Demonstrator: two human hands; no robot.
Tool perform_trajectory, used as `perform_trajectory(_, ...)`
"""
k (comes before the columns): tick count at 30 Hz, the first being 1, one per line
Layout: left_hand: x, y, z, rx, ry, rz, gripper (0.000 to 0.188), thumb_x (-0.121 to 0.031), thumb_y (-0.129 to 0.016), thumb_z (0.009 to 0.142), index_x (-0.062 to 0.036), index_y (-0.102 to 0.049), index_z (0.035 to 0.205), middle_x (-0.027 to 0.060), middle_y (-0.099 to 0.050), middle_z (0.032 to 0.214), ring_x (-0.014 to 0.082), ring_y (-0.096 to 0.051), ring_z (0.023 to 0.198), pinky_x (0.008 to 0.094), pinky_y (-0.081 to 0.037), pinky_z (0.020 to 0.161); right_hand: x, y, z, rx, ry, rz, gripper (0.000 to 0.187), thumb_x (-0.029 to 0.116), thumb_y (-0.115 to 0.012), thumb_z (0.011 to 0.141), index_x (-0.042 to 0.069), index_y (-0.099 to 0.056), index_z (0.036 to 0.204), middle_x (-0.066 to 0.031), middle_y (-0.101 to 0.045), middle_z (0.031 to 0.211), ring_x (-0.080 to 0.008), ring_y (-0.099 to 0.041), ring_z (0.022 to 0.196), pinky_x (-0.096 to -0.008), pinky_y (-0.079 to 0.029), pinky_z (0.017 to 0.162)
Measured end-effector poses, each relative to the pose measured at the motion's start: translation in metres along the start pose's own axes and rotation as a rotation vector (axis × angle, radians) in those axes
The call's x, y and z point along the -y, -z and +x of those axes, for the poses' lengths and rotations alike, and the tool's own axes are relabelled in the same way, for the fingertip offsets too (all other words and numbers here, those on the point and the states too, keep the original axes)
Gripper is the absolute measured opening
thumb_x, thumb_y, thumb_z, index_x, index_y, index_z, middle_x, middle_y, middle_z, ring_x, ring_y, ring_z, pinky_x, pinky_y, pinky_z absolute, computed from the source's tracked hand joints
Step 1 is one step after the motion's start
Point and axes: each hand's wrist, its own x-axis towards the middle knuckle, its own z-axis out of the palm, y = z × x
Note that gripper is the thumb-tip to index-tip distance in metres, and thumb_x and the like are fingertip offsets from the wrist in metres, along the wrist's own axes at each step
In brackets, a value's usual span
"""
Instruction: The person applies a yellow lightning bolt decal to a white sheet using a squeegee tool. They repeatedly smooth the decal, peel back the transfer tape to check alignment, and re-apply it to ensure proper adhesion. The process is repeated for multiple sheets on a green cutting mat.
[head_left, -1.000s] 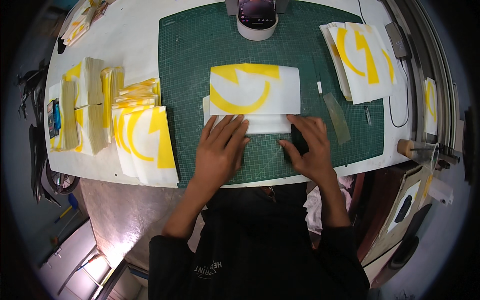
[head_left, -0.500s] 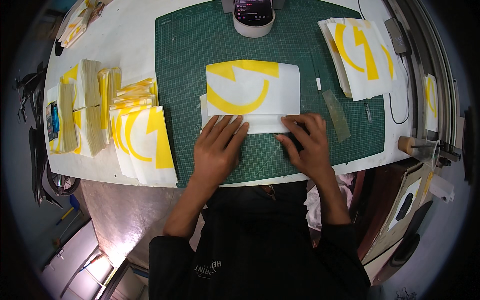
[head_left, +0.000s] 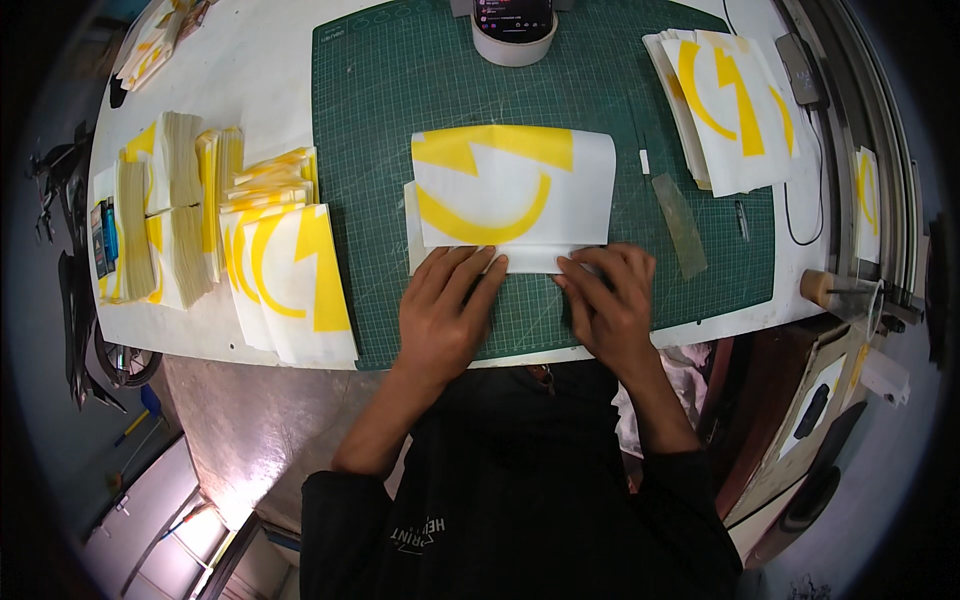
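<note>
A white folded sheet with a yellow printed shape (head_left: 515,190) lies on the green cutting mat (head_left: 380,90) in front of me. Along its near edge runs a narrow folded strip (head_left: 530,259). My left hand (head_left: 448,305) has its fingertips bent onto the left part of this strip, its thumb mostly hidden. At the right part, my right hand (head_left: 615,300) pinches the strip between fingers and thumb. A plain pale layer (head_left: 416,220) peeks out beneath the sheet's left side.
Printed sheets (head_left: 285,285) and folded stacks (head_left: 180,160) lie to the left. Another printed pile (head_left: 725,110) is at the far right. A translucent strip (head_left: 680,225) lies beside a small white-ended tool (head_left: 644,162). A phone (head_left: 513,18) stands by a white roll (head_left: 515,48).
The sheet's near edge has come slightly closer to me, and its upper layer covers more of the strip. My right fingers and thumb have drawn together on the edge.
</note>
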Motion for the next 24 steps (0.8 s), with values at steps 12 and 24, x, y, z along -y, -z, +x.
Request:
perform_trajectory(12, -0.012, 0.01, -0.029, 0.187, 0.103, 0.037, 0.053, -0.033, -0.072, 0.099, -0.0017, -0.066, 0.142, 0.0177, -0.064, 0.147, 0.0348, -0.058, 0.141, 0.0542, -0.043, 0.119, 0.015, 0.012, -0.027, 0.132, -0.014, -0.244, 0.037, 0.036, -0.076, 0.095, 0.015, -0.077, 0.126, -0.0095, -0.065, 0.134, -0.0299, -0.054, 0.121, -0.0536, -0.034, 0.103)
perform_trajectory(24, -0.005, 0.016, -0.036, 0.283, 0.163, 0.092, 0.07, -0.034, -0.068, 0.1, -0.0013, -0.047, 0.158, 0.0225, -0.046, 0.163, 0.043, -0.039, 0.155, 0.068, -0.028, 0.123, 0.07, -0.019, -0.028, 0.134, -0.162, -0.326, 0.05, 0.055, -0.064, 0.101, 0.028, -0.067, 0.143, -0.0112, -0.052, 0.122, -0.0318, -0.046, 0.114, -0.0572, -0.03, 0.098)
